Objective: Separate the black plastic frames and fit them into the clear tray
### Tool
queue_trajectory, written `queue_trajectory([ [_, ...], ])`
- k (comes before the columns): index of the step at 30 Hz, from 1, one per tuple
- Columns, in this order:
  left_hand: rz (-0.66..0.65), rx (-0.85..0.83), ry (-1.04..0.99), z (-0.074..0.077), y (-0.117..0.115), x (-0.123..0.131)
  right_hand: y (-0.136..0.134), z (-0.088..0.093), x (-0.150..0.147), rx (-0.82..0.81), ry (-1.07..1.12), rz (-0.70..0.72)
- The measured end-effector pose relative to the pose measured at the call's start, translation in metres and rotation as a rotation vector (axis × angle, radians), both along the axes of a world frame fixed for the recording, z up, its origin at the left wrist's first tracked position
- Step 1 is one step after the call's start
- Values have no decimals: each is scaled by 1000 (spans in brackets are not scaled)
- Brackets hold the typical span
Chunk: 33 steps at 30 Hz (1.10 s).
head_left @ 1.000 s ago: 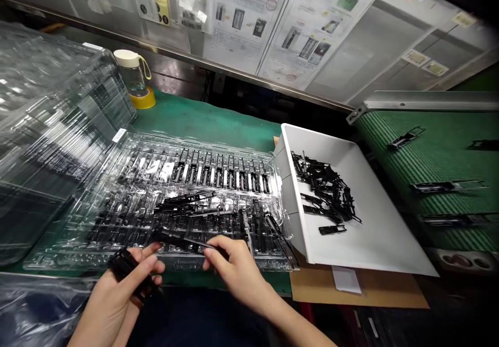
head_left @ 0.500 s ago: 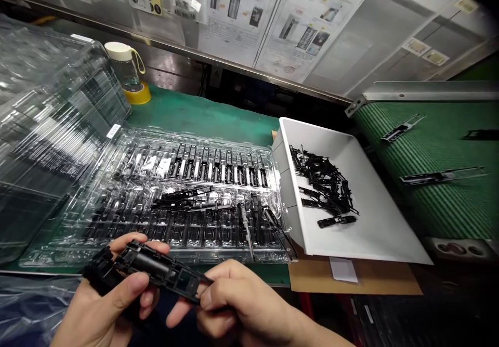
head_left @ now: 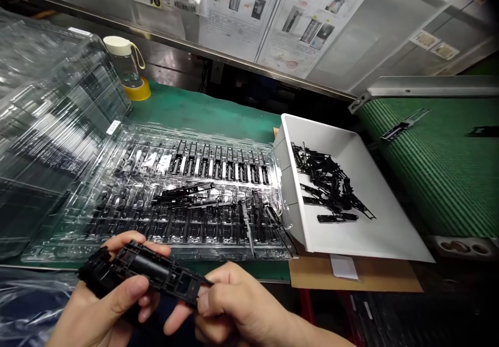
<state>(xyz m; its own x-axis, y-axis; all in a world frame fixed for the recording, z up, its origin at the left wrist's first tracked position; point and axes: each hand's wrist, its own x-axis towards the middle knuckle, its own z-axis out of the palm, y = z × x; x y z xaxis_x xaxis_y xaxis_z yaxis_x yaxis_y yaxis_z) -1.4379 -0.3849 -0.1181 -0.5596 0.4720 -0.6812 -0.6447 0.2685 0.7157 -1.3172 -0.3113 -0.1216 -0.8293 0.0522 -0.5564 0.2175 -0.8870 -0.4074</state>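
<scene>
Both of my hands hold one long black plastic frame part [head_left: 156, 271] low in the view, just in front of the table edge. My left hand [head_left: 105, 305] grips its left end, with more black parts stacked under it. My right hand [head_left: 234, 305] pinches its right end between thumb and fingers. Beyond the hands lies a clear plastic blister tray [head_left: 117, 139] with rows of the same black parts seated in it and a few loose ones lying across the middle.
A white bin [head_left: 370, 238] with a pile of black scrap pieces [head_left: 327, 186] stands to the right of the tray. A green conveyor belt [head_left: 436, 170] carries a part at far right. Stacked clear trays [head_left: 42, 118] fill the left; a bottle [head_left: 122, 64] stands behind.
My right hand picked a long black part off the tray and brought it toward me. Both hands now hold it. Parts on the conveyor have moved away.
</scene>
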Motion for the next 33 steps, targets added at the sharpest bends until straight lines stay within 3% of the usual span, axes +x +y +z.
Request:
queue_trajectory([
  [11, -19, -15, -88, -1, -4, -1, -1, 2, 2, 12, -13, -8],
  [18, -18, 39, -199, -17, -7, -5, -8, -10, -7, 116, -136, -51],
  [21, 35, 63, -319, -27, -1, -3, -3, -17, -4, 446, -109, 158],
  [24, 117, 1, -360, -37, 4, -6, 16, -26, 3, 952, -87, 378],
  [28, 148, -54, -377, -44, 5, -17, 47, -50, 5, 1659, -438, 170],
  [33, 104, -52, -402, -43, 3, -24, 60, -70, -19, 1868, -504, 121],
])
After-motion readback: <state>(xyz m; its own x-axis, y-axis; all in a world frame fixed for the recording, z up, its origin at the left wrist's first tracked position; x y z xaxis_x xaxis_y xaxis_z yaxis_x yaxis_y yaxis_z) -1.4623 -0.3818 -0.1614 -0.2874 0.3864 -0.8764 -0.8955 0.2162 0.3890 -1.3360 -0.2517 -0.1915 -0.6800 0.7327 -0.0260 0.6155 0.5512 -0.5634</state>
